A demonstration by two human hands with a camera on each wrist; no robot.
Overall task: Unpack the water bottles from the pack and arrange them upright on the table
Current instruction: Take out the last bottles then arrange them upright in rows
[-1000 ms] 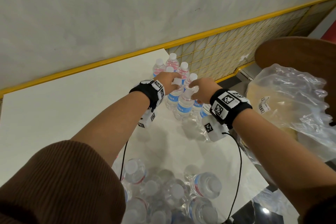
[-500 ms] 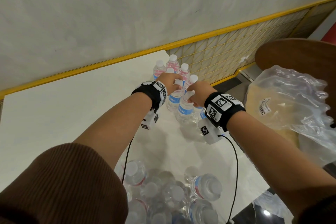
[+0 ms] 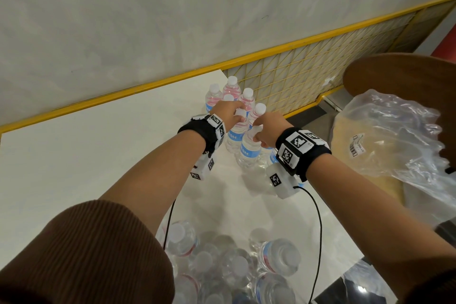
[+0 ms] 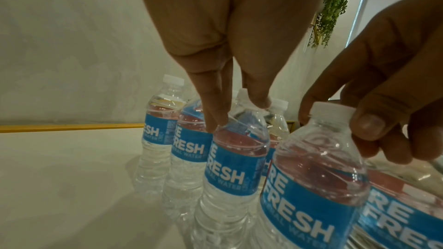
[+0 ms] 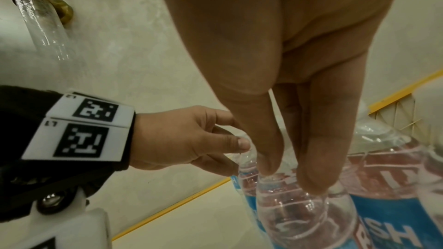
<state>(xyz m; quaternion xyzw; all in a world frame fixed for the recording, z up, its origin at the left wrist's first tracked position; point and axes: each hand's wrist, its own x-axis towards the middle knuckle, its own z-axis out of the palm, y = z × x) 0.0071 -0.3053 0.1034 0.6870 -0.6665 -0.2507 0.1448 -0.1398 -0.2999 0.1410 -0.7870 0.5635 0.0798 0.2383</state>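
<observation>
Nearest the camera, a cluster of unpacked-looking bottles (image 3: 278, 256) is sitting caps-up at the near edge of the white surface (image 3: 86, 155), w/ brown sleeves (image 3: 81, 254) framing the view. Farther along, both arms are reaching toward the upright group of water bottles (image 3: 232, 96) standing at the surface's far corner, just beside the yellow mesh fence (image 3: 320, 74). The left hand (image 3: 228, 115) is pinching the cap and neck of a blue-label bottle (image 3: 235, 133) on the near side of that group; the wrist view is showing fingertips (image 4: 217, 120) pressing at its shoulder. The right hand (image 3: 267, 127) is gripping the cap of the next bottle (image 3: 248, 149), just right of the first, thumb and fingers curled round the white cap (image 4: 332, 110). Both bottles are standing upright, bases on the surface, touching neighbours. Right of the group, off the surface, a crumpled clear plastic wrap (image 3: 394, 136) is lying beside a round wooden top (image 3: 399, 71). Beyond everything, a pale wall (image 3: 172, 7).
</observation>
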